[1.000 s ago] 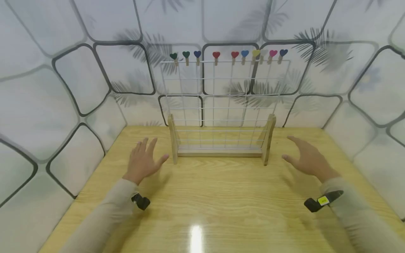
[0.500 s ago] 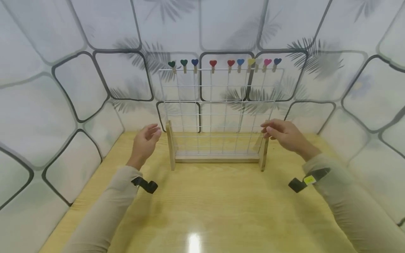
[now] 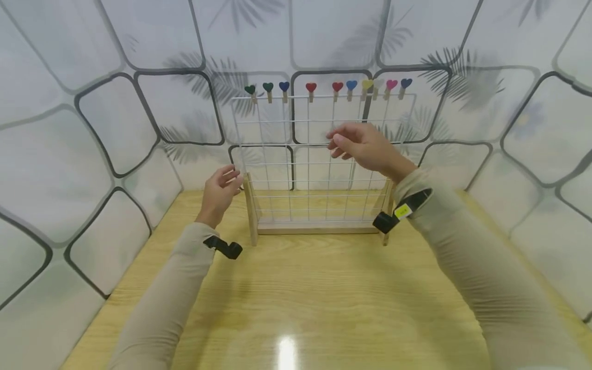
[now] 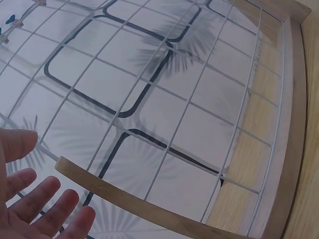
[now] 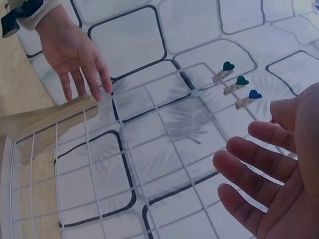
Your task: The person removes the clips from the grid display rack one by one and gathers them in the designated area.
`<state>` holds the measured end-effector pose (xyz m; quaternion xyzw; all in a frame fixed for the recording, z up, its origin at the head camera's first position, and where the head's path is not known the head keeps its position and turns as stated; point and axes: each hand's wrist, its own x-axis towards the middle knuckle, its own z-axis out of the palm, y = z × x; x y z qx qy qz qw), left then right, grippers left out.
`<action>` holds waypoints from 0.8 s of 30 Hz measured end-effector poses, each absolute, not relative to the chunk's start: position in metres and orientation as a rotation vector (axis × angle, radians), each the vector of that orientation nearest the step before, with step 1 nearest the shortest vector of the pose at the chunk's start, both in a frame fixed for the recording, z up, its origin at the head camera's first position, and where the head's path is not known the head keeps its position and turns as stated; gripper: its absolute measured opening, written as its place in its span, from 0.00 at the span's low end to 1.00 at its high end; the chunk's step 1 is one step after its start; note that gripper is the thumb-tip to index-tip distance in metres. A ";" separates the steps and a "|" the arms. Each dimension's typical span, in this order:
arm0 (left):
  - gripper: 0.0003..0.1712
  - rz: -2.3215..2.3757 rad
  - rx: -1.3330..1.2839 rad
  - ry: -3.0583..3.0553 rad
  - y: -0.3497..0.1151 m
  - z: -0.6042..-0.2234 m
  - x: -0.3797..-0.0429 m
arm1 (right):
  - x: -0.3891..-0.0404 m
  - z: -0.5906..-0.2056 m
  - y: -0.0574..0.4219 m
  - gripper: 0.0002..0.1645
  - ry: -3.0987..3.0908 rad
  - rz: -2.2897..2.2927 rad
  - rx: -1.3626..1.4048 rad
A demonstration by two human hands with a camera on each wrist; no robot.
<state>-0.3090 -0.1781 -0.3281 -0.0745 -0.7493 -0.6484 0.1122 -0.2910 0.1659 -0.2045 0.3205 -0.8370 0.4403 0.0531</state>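
Observation:
A white wire grid rack (image 3: 319,163) stands upright between two wooden side supports. Heart-topped clothespins line its top wire: green, dark blue, red, light blue, yellow, white and pink, among them a red heart clothespin (image 3: 311,88) near the middle. My right hand (image 3: 370,149) is raised in front of the grid, below the clothespins, fingers loosely bent with nothing in them. Beside the left wooden support (image 3: 251,210) is my left hand (image 3: 218,195), its fingers relaxed and holding nothing. In the right wrist view, the green heart clothespin (image 5: 242,81) shows beyond the right fingers.
The wooden table (image 3: 296,288) spreads in front of the rack. Behind and at both sides rises a pale patterned wall covering (image 3: 259,41). A black wrist camera (image 3: 385,222) on the right sleeve overlaps the right wooden support in the head view.
My right hand has moved left and up, from right of the rack to in front of the grid. My left hand has come closer to the left support, its fingers less spread.

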 end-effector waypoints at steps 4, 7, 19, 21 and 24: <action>0.30 -1.873 -0.265 -2.251 -0.175 -0.324 -0.313 | -0.294 -0.180 0.143 0.17 -2.506 1.357 1.024; 0.28 -1.859 -0.264 -2.266 -0.173 -0.326 -0.313 | -0.294 -0.167 0.128 0.16 -2.500 1.366 1.042; 0.25 -1.800 -0.239 -2.276 -0.167 -0.326 -0.319 | -0.307 -0.135 0.082 0.19 -2.531 1.342 1.068; 0.25 -1.784 -0.240 -2.294 -0.167 -0.326 -0.320 | -0.309 -0.130 0.076 0.19 -2.543 1.312 1.069; 0.25 -1.714 -0.254 -2.350 -0.169 -0.328 -0.321 | -0.311 -0.126 0.068 0.20 -2.552 1.267 1.074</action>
